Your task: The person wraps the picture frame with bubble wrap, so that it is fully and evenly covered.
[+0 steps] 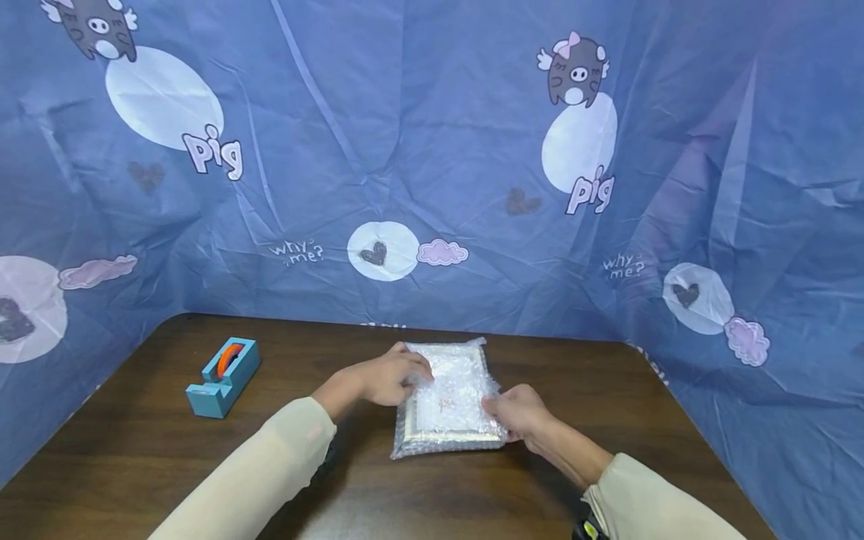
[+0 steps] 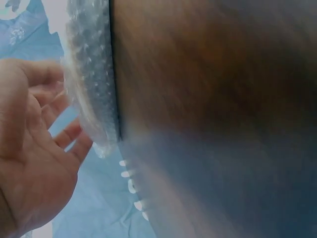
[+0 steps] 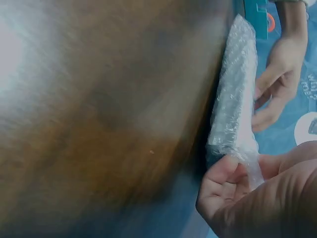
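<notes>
A flat rectangular package in clear bubble wrap lies on the table, with a pale, gold-edged border showing through. My left hand rests on its upper left part; in the left wrist view that hand has its palm in sight and loosely bent fingers touching the wrap. At the right side, my right hand pinches the edge of the wrap. The right wrist view has this hand gripping a loose flap of film at the package's end, with the left hand farther along the bubble wrap.
A blue tape dispenser with an orange-cored roll stands to the left on the dark wooden table. Behind the table hangs a blue patterned cloth, also closing in both sides.
</notes>
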`<state>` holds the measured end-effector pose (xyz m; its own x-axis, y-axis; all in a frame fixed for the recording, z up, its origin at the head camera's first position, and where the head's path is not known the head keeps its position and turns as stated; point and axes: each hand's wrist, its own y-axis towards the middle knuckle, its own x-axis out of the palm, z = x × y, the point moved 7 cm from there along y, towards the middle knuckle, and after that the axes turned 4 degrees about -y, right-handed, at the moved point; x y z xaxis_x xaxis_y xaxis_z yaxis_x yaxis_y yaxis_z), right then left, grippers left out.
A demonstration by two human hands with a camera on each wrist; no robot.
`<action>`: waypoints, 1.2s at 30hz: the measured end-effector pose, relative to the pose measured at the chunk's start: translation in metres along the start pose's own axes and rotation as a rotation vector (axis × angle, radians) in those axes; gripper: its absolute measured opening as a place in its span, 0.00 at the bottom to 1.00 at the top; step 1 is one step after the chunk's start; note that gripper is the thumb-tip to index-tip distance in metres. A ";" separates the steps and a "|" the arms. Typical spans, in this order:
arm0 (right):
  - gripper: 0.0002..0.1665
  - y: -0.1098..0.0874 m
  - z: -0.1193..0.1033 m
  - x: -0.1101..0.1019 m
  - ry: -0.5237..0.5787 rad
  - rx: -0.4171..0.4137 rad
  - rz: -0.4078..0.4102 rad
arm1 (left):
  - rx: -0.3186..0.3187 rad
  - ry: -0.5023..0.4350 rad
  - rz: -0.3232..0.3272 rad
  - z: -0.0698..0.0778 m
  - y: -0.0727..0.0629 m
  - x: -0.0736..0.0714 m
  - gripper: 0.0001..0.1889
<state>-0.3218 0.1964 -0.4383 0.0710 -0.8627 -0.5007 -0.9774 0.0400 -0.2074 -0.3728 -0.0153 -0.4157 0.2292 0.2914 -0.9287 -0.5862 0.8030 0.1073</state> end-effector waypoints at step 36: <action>0.20 0.015 0.014 0.000 0.142 0.025 -0.078 | -0.251 0.196 -0.061 0.024 0.003 0.011 0.57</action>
<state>-0.3337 0.2040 -0.4527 0.1155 -0.9263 -0.3587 -0.9648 -0.0187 -0.2624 -0.3537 0.0029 -0.4168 0.1299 0.1214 -0.9841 -0.7552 0.6552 -0.0188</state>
